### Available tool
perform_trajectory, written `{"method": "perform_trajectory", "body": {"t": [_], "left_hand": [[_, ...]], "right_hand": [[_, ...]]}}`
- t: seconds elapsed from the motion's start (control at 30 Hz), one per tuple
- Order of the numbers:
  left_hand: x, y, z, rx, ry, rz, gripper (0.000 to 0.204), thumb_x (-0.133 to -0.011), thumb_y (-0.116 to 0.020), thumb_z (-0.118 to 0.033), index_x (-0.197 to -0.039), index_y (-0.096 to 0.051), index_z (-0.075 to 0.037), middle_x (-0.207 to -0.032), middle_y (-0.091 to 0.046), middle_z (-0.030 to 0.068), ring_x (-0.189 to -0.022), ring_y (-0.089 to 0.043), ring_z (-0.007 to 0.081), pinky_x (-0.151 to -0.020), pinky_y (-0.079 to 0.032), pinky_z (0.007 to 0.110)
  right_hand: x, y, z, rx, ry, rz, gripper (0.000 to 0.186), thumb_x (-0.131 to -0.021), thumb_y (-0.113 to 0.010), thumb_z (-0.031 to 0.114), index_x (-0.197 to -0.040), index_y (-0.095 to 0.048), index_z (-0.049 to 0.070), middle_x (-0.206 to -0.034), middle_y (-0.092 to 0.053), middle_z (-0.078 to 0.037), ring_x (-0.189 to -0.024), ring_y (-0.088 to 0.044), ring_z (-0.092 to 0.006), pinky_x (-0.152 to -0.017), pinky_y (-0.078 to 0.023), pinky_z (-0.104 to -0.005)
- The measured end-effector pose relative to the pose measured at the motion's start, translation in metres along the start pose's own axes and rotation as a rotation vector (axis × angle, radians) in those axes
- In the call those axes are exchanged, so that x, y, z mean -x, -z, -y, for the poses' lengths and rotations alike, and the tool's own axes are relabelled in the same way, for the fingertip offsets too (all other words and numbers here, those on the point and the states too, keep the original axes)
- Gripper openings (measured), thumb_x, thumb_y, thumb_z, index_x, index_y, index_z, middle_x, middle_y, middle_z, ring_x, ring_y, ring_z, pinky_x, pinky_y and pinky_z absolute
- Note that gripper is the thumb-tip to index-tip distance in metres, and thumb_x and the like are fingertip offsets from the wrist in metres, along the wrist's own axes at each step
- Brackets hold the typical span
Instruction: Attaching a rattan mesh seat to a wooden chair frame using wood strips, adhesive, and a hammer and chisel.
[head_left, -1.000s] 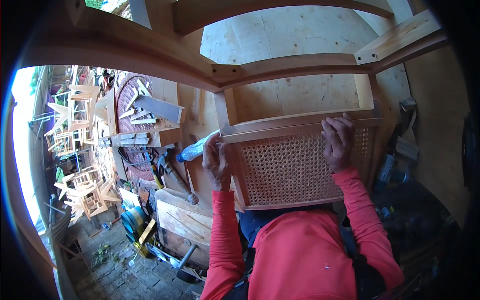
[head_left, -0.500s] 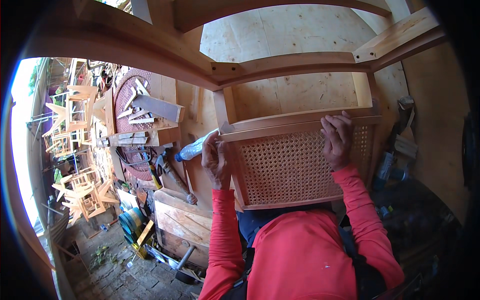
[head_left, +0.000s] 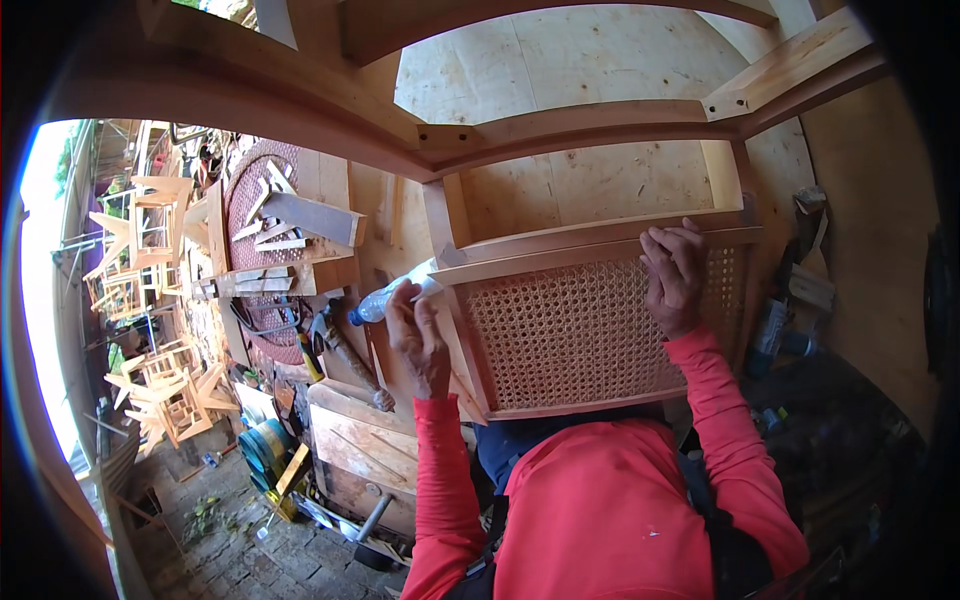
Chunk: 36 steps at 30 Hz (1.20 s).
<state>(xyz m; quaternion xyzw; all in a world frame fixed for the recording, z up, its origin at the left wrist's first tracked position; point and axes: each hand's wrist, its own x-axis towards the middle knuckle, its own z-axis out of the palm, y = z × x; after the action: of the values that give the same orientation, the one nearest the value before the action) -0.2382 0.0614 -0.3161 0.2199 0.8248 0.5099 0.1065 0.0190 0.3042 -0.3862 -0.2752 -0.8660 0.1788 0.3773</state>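
Observation:
A wooden-framed woven cane panel (head_left: 570, 330) leans against my lap, its upper rail against the wooden furniture frame (head_left: 590, 128). My right hand (head_left: 675, 275) rests on the upper rail near the right corner, fingers curled onto it. My left hand (head_left: 418, 340) is just off the panel's left edge, fingers loosely bent and apart, with nothing plainly held. Behind its fingertips lies a clear plastic bottle (head_left: 372, 308) with a blue cap. A small grey patch (head_left: 453, 257) shows at the panel's upper left corner; I cannot tell what it is.
To the left, a hammer (head_left: 345, 350) lies near a round reddish woven piece (head_left: 250, 180) with wood offcuts (head_left: 310, 215) on it. Unfinished wooden chair frames (head_left: 170, 390) stand farther left. Another bottle (head_left: 768, 330) and wood scraps (head_left: 812, 285) are on the right.
My left hand has come away from the panel's upper left corner, moving left and slightly down. My right hand stays on the rail, and the panel has hardly moved.

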Motion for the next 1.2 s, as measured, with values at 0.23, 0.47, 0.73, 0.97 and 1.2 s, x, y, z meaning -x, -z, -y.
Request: {"method": "perform_trajectory", "body": {"t": [0.23,0.47,0.73,0.97,1.2], "left_hand": [[-0.026,0.037,-0.066,-0.282,-0.079,0.164,0.018,-0.112,-0.055,-0.013,-0.114,-0.069,-0.001,-0.122,-0.063,0.0133,-0.111,-0.063,0.0196,-0.095,-0.051,0.031],[-0.052,0.051,-0.072,-0.684,-0.465,0.404,0.033,-0.102,-0.055,0.004,-0.135,-0.060,-0.003,-0.100,-0.072,0.0222,-0.086,-0.072,0.0356,-0.074,-0.055,0.042],[-0.078,0.032,-0.091,-0.809,-0.384,0.637,0.010,-0.098,-0.067,-0.015,-0.098,-0.061,-0.007,-0.082,-0.071,0.0172,-0.077,-0.070,0.0419,-0.063,-0.053,0.049],[-0.084,0.017,-0.084,-0.862,-0.558,0.614,0.013,-0.097,-0.067,-0.017,-0.090,-0.065,-0.007,-0.081,-0.068,0.0168,-0.074,-0.068,0.0411,-0.064,-0.053,0.050],[-0.097,0.019,-0.087,-0.909,-0.603,0.688,0.010,-0.094,-0.067,-0.015,-0.089,-0.067,-0.007,-0.081,-0.069,0.0159,-0.074,-0.069,0.0398,-0.064,-0.054,0.049]], "right_hand": [[0.000,0.003,0.002,0.001,-0.008,-0.017,0.046,-0.080,-0.071,-0.012,-0.123,-0.073,0.005,-0.110,-0.062,-0.010,-0.108,-0.060,-0.0321,-0.112,-0.045,-0.0557],[-0.002,0.003,0.006,0.047,-0.015,-0.020,0.045,-0.079,-0.072,-0.010,-0.121,-0.075,0.005,-0.108,-0.062,-0.009,-0.107,-0.061,-0.0309,-0.115,-0.042,-0.0552],[-0.005,0.006,0.009,0.059,-0.031,-0.028,0.042,-0.079,-0.073,-0.008,-0.119,-0.076,0.006,-0.104,-0.062,-0.007,-0.105,-0.062,-0.0286,-0.118,-0.040,-0.0554],[-0.006,0.006,0.009,0.065,-0.030,-0.027,0.043,-0.078,-0.074,-0.008,-0.118,-0.076,0.006,-0.103,-0.062,-0.006,-0.105,-0.062,-0.0281,-0.118,-0.040,-0.0546],[-0.006,0.007,0.010,0.058,-0.030,-0.023,0.042,-0.078,-0.075,-0.008,-0.118,-0.076,0.005,-0.103,-0.063,-0.007,-0.105,-0.062,-0.0284,-0.118,-0.041,-0.0537]]}}
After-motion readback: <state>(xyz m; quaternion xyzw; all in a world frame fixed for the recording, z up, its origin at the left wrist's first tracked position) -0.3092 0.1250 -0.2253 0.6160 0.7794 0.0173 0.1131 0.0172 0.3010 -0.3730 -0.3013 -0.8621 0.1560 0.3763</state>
